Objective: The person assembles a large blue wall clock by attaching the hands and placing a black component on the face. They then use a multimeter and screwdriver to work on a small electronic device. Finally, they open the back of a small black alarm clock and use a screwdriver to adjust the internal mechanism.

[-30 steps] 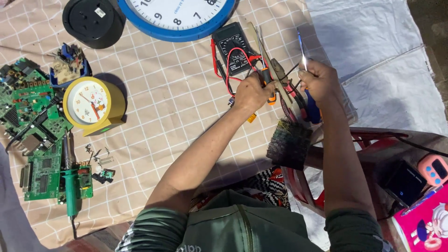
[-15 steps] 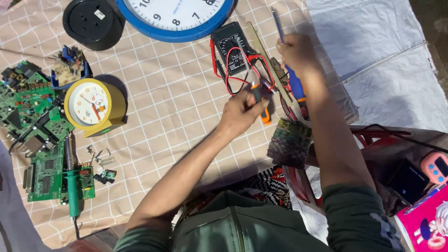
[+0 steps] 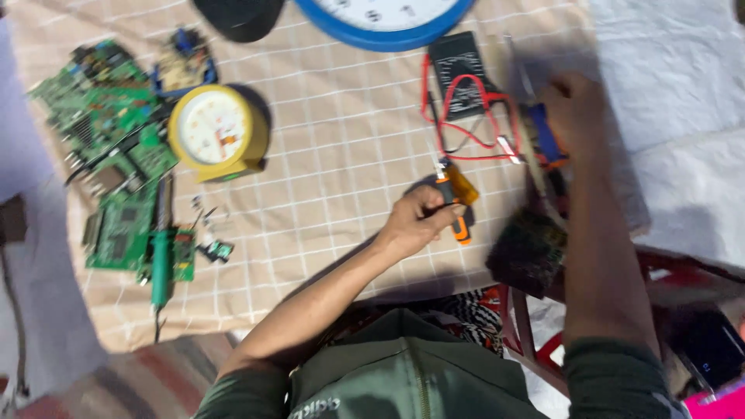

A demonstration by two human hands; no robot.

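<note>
While the left hand [image 3: 415, 221] pinches an orange-handled tool [image 3: 454, 203] above the checked cloth [image 3: 334, 155], the blurred right hand [image 3: 574, 109] grips a blue-handled tool [image 3: 545, 140] beside the multimeter [image 3: 458, 74]; both clocks look unopened.

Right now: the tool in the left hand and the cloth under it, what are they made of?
Tool in the left hand: looks like a moulded plastic handle, orange and black, matte, with a slim metal tip; blur leaves the tip uncertain. Cloth: woven fabric, beige with a white grid; soft creases show, no shine.
</note>
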